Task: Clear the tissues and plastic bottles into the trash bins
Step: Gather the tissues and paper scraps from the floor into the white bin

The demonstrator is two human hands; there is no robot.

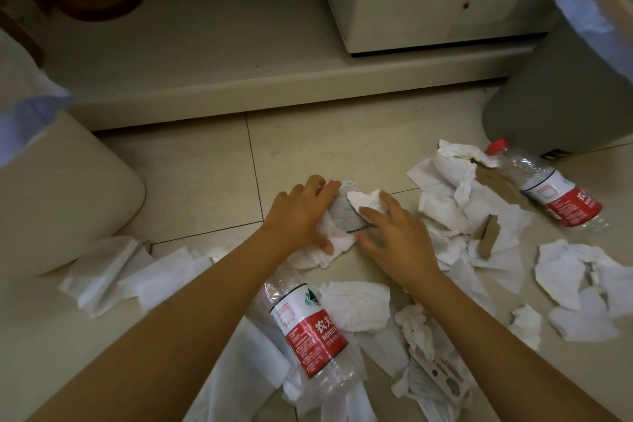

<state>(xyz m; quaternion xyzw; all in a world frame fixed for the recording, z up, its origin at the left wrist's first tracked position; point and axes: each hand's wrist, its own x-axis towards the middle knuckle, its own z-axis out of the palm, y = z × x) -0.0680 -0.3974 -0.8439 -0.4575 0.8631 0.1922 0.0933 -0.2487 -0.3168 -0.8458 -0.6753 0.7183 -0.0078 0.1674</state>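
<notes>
Head view: the left hand (303,212) has its fingers curled round a bunch of white tissue (334,245) and a printed paper slip (344,212), thumb tucked under the near edge. The right hand (394,236) lies with straighter fingers spread over a crumpled tissue wad (368,204), pressing it toward the left hand's bunch. Together they are gathering loose tissue into one handful at the middle of the tiled floor (191,181).

Outward, more tissues lie scattered near and to the right, one plastic bottle (310,325) lies near, partly under the left forearm, and a second bottle (548,188) lies far right, just beside the grey bin (548,86). A cream bin (61,195) stands at left.

I judge the task barely begun. Next, both hands should close firmly on the bundle and carry it to a bin.
</notes>
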